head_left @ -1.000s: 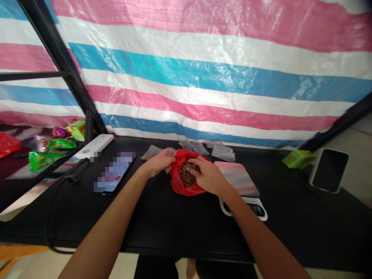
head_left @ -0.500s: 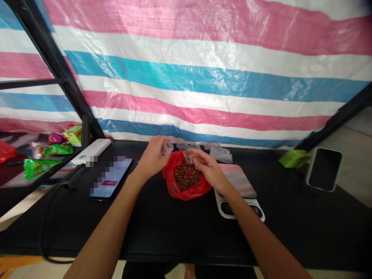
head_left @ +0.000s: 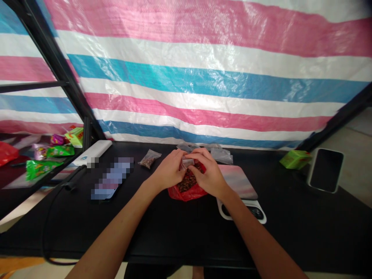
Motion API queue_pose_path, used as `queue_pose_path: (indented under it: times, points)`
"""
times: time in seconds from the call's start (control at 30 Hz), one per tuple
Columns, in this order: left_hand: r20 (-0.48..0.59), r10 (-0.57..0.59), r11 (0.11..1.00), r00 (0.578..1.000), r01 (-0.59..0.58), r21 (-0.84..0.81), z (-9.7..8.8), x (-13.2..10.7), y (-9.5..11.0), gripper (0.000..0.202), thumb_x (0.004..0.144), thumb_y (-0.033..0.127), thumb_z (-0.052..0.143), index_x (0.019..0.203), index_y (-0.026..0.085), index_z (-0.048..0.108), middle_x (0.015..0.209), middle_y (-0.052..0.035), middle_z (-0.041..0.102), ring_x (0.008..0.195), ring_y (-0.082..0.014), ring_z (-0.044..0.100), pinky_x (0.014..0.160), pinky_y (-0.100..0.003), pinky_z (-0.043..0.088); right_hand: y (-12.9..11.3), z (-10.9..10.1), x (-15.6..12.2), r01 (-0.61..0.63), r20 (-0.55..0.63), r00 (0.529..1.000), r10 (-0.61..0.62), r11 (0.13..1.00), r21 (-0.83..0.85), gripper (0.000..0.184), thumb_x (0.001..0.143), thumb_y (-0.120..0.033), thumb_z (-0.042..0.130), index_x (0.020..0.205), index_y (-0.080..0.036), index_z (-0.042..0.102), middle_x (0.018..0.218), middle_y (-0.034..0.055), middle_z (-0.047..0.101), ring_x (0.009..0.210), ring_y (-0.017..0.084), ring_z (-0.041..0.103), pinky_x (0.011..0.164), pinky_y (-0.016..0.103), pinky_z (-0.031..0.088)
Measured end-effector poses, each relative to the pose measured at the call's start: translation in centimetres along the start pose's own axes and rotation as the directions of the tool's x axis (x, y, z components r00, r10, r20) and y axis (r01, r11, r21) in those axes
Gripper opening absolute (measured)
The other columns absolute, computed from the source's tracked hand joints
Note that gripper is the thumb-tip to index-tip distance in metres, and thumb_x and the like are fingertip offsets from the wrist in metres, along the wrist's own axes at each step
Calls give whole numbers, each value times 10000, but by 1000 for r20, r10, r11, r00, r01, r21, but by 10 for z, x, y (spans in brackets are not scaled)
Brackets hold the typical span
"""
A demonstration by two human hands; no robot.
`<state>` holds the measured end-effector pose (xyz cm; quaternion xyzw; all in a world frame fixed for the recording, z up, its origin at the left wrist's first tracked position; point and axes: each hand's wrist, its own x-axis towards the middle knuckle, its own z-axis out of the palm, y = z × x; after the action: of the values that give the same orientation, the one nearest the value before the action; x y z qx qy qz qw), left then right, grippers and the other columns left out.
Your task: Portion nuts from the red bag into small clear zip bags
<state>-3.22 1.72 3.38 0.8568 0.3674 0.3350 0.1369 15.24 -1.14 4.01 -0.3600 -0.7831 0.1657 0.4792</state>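
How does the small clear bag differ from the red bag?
The small clear bag lies apart on the black table; the red plastic bag sits under the left hand and right hand, which grip a clear cup. The clear bag is see-through and far smaller than the red one. Both hold brown pieces.

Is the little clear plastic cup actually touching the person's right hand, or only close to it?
Touching. The head view shows the fingers of the right hand pressed against the side of the small clear plastic cup.

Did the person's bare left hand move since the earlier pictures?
Yes, the bare left hand moved right, farther from the long white power bank and closer to the right hand.
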Motion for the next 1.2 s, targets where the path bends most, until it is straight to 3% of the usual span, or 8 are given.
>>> queue_pose_path:
  times: [0.13, 0.2, 0.3, 0.43, 0.6, 0.83, 1.03, 1.2]
  points:
    - [-28, -79, 995, 996, 77, -61, 2, 1, 5, 209, 887, 243, 632, 1083, 180, 599, 1068, -93, 650, 1009, -257, 598, 912, -397, 483, 1, -2, 0, -13, 32, 999, 14, 1000, -13, 367, 946, -201, 614, 1305, -281, 626, 1193, 72, 657, 1089, 240, 632, 1016, 420, 510]
    - [-34, -112, 991, 993, 109, -74, 2, 2, 6, 194, 883, 257, 648, 1062, 188, 622, 1029, -78, 658, 980, -250, 598, 884, -383, 479, 3, -2, 0, -25, 15, 1000, 26, 999, -24, 313, 945, -235, 639, 1256, -270, 643, 1121, 66, 677, 1019, 237, 644, 966, 413, 528]
    - [-66, -142, 988, 988, 137, -76, 2, 3, 7, 195, 858, 262, 688, 1037, 195, 650, 1005, -64, 671, 978, -251, 593, 867, -371, 472, 4, -2, 0, 14, 1, 1000, -14, 999, -48, 212, 971, -197, 576, 1136, -270, 687, 1161, 70, 675, 1102, 244, 635, 1005, 425, 509]
    - [-67, -152, 983, 986, 143, -115, 3, 4, 7, 226, 834, 232, 703, 1054, 195, 663, 1019, -60, 679, 976, -243, 604, 876, -363, 475, 1, -2, -1, 91, 10, 996, -91, 991, -101, 301, 988, -125, 489, 1106, -294, 709, 1244, 51, 665, 1200, 233, 605, 1076, 431, 465]
    - [-48, -139, 988, 989, 135, -75, 3, 3, 11, 167, 827, 195, 683, 993, 195, 663, 963, -52, 661, 940, -237, 588, 842, -351, 473, -1, -5, -1, 8, 40, 999, -5, 997, -74, 279, 976, -241, 602, 1251, -273, 645, 1121, 57, 683, 1024, 228, 646, 948, 380, 522]
    - [-116, -146, 989, 983, 149, 21, -14, 3, 10, 84, 911, 277, 606, 882, 224, 547, 828, -27, 613, 848, -219, 578, 749, -318, 433, 6, -20, 0, -53, -187, 982, 25, 988, -145, 232, 1025, -301, 512, 1212, -247, 638, 1190, 88, 665, 1036, 239, 634, 921, 377, 513]
    - [-209, -422, 893, 882, 444, 74, -25, 3, 1, 172, 938, 395, 557, 903, 231, 518, 806, -27, 644, 717, -205, 600, 645, -300, 359, 14, -24, 0, -12, 187, 980, 65, 963, -269, 188, 950, -164, 617, 1084, -246, 719, 1058, 37, 755, 1005, 233, 653, 964, 390, 458]
    - [114, -507, 861, 854, 509, 17, -40, -3, -9, 368, 877, 577, 578, 850, 209, 568, 779, -45, 697, 715, -218, 640, 603, -291, 400, 20, -18, -4, 3, 376, 923, 81, 976, -216, 289, 845, -34, 659, 1029, -247, 724, 1065, 21, 759, 1014, 213, 666, 951, 367, 471]
